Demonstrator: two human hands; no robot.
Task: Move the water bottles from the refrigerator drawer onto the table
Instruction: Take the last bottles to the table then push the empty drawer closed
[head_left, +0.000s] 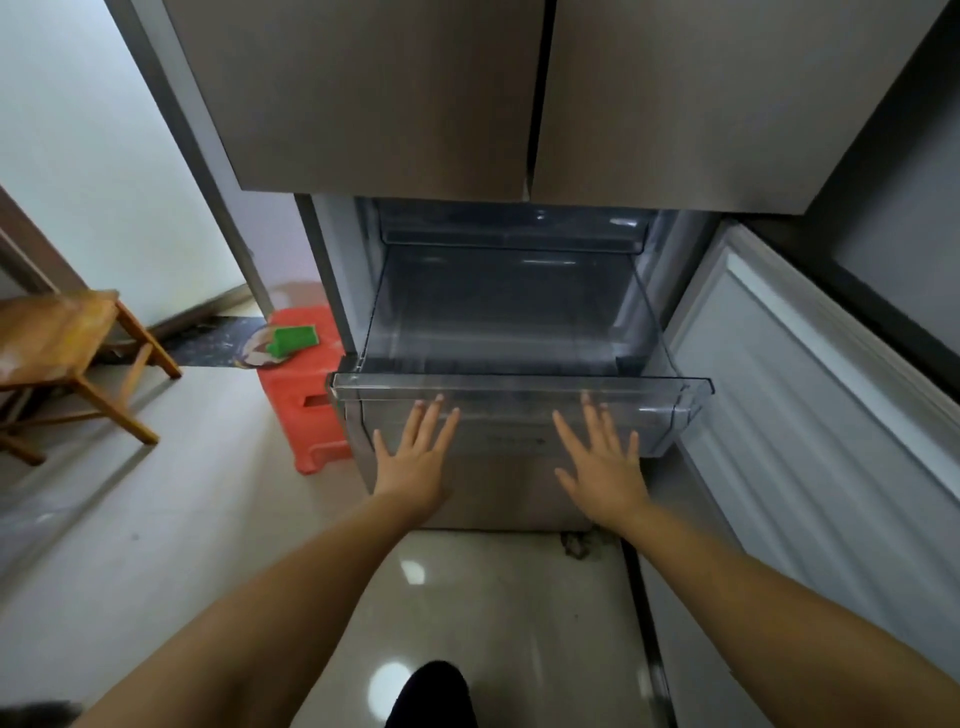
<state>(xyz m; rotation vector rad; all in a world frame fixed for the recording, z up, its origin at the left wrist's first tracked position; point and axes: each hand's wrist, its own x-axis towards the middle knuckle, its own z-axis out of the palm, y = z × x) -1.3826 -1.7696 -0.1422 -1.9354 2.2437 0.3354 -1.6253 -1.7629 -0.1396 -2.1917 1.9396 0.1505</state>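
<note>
The clear plastic refrigerator drawer (519, 383) stands pulled out below the closed upper doors, and I see no water bottles inside it. My left hand (418, 457) lies flat with fingers spread against the drawer's front panel, left of centre. My right hand (602, 462) is spread the same way against the front panel, right of centre. Neither hand holds anything.
The lower refrigerator door (810, 415) hangs open at the right. A red plastic stool (296, 395) with a green object (293, 340) on a plate stands left of the refrigerator. A wooden table (47, 332) is at far left. Pale floor tiles lie below.
</note>
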